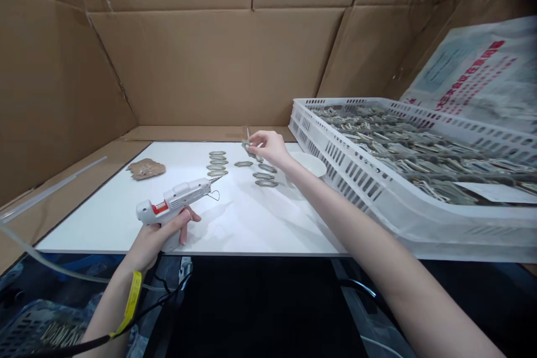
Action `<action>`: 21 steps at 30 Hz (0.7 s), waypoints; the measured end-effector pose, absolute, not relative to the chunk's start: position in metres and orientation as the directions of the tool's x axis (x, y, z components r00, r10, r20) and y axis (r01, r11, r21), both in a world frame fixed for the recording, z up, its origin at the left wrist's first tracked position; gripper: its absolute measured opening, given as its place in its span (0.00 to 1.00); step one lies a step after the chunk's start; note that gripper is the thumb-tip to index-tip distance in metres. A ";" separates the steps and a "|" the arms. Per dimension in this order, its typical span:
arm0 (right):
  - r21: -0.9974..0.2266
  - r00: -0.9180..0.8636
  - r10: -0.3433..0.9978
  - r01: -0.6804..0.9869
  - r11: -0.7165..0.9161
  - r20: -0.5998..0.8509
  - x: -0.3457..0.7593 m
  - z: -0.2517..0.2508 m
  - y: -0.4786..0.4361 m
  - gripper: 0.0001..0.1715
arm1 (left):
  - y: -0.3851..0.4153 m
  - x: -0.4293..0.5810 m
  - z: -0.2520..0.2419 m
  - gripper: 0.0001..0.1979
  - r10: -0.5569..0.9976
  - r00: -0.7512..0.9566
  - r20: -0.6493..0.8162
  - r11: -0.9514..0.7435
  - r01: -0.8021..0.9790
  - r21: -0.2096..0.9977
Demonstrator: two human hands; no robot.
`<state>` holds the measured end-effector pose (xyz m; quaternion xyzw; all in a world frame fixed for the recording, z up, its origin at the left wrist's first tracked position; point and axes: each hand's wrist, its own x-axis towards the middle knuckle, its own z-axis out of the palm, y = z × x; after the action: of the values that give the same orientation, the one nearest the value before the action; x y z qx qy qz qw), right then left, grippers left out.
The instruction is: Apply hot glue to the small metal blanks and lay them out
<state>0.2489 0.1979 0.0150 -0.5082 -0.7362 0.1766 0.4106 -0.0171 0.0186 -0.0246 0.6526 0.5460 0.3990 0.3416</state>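
My left hand (163, 232) is wrapped round the grip of a white hot glue gun (178, 200), whose metal nozzle points right and up over the white board (235, 229). Out at the far side of the board, my right hand (268, 146) pinches a small flat grey-green piece (246, 145), partly hidden by the fingers. Below that hand lie several similar hexagonal pieces (266, 183) in a loose column. To the left sits a neater column of the same hexagonal pieces (217, 166), and a single piece (244, 164) rests between the two columns.
A white plastic crate (335, 151) full of such pieces stands along the right. Beside it is a pale round dish (309, 163). A crumpled brown scrap (145, 169) lies on the left. Cardboard walls (210, 67) close off the back and sides. A black cord (145, 313) trails at my left wrist.
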 end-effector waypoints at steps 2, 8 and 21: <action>-0.566 -0.220 0.911 0.725 0.393 0.350 0.238 0.018 0.218 0.10 | 0.018 -0.016 -0.023 0.27 0.986 0.072 0.148 -0.165 0.430 0.888; -0.249 -0.322 0.942 0.909 0.335 0.090 0.211 0.016 0.268 0.15 | 0.018 -0.013 -0.021 0.26 0.994 0.051 0.102 -0.113 0.403 0.908; -0.225 -0.431 0.903 0.880 0.419 -0.002 0.179 0.010 0.307 0.18 | 0.012 -0.019 -0.030 0.20 0.996 0.038 -0.086 0.070 0.310 0.948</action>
<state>0.1793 0.3073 0.0095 -0.5302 -0.8402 0.0964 0.0596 -0.0186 0.0125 -0.0303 0.5643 0.5785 0.3826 0.4478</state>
